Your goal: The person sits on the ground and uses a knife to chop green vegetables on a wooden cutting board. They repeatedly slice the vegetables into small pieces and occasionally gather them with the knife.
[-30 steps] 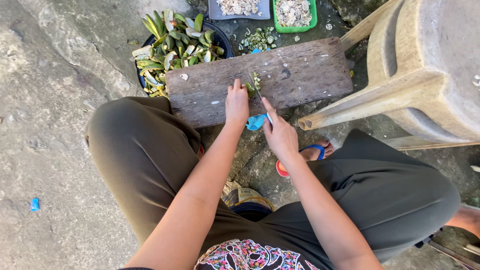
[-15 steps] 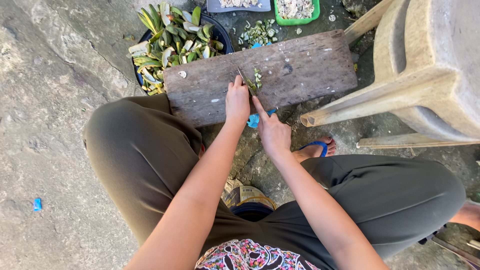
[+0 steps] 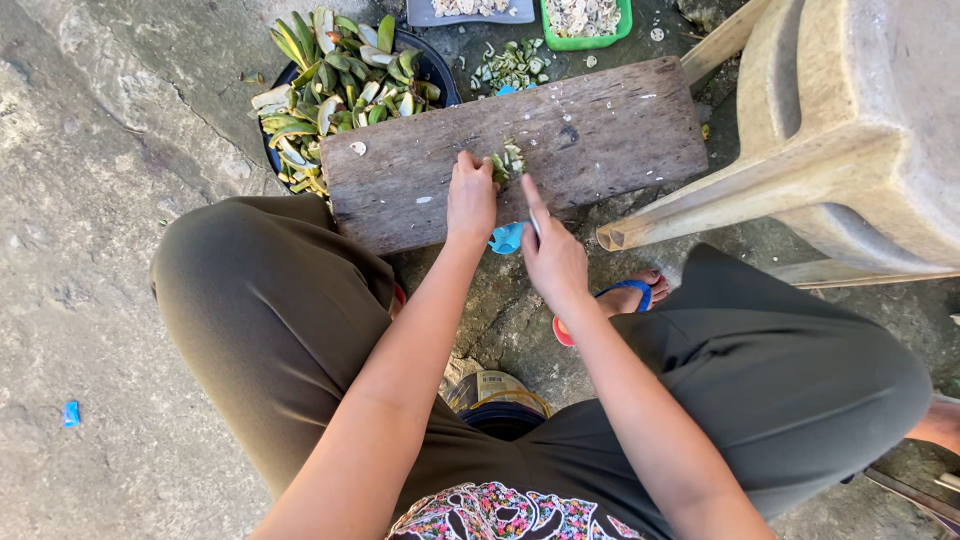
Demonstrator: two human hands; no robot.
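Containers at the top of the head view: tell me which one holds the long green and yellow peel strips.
The round black basin left of the wooden board. The grey flat tray and green square tub beyond hold pale chopped bits instead.

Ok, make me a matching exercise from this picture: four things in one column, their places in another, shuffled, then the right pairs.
Things:
1. wooden board
2. dark bowl of green peels
3. green tray
4. blue-handled knife

Places:
A. in the right hand
B. at the top edge, beyond the board
C. beside the board's left end
D. on the ground, under the left hand

Pairs: 1-D, 2-C, 3-B, 4-A
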